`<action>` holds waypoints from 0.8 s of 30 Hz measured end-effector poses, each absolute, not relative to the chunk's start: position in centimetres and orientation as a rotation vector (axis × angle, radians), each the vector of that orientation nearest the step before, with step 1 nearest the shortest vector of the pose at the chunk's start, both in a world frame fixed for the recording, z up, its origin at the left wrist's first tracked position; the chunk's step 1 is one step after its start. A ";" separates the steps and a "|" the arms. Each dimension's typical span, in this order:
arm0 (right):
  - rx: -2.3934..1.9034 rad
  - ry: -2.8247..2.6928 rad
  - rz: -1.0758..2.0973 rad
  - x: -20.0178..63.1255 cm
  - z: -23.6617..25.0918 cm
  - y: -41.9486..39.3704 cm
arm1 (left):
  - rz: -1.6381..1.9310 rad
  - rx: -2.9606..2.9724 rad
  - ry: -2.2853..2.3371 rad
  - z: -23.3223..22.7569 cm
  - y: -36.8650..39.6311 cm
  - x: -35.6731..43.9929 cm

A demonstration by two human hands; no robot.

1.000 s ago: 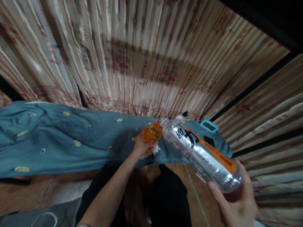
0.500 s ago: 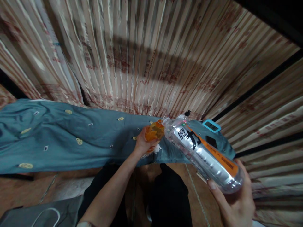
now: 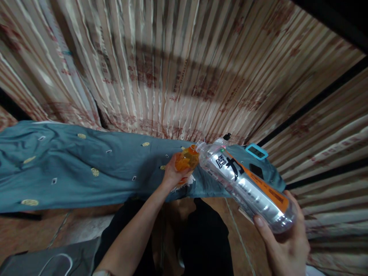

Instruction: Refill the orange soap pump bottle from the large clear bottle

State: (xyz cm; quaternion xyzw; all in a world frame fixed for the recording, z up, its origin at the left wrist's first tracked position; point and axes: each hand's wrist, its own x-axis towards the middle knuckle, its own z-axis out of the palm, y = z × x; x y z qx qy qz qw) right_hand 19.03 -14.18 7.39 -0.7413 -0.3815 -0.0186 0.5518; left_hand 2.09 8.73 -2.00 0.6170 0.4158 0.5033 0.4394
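Note:
My right hand [image 3: 284, 245] grips the base of a large clear plastic bottle [image 3: 247, 188] with an orange and black label. The bottle is tilted far over, its open mouth pointing left and touching a small orange cup [image 3: 186, 161]. My left hand [image 3: 172, 176] holds that cup just above the edge of a table covered with a blue-green patterned cloth [image 3: 86, 168]. The cup looks filled with orange liquid.
A striped beige and red curtain [image 3: 172, 69] hangs behind the table. A small teal-framed device [image 3: 256, 151] and a dark flat object [image 3: 255, 170] lie on the cloth at the right end. A grey bag [image 3: 48, 264] lies on the floor lower left. My dark trousers [image 3: 201, 237] show below.
Almost nothing differs; the bottle stays tilted against the cup and both hands keep their grip, with only a slight shift of the view.

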 end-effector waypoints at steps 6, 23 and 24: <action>-1.809 -0.922 -0.103 19.3 7.9 -14.2 | 1.232 1.541 1.047 -2.1 8.8 2.1; -1.767 -0.940 -0.107 19.2 8.7 -13.9 | 1.208 1.537 1.062 -2.2 8.8 2.1; -1.763 -0.946 -0.096 19.3 8.7 -13.9 | 1.204 1.542 1.063 -2.2 8.8 2.1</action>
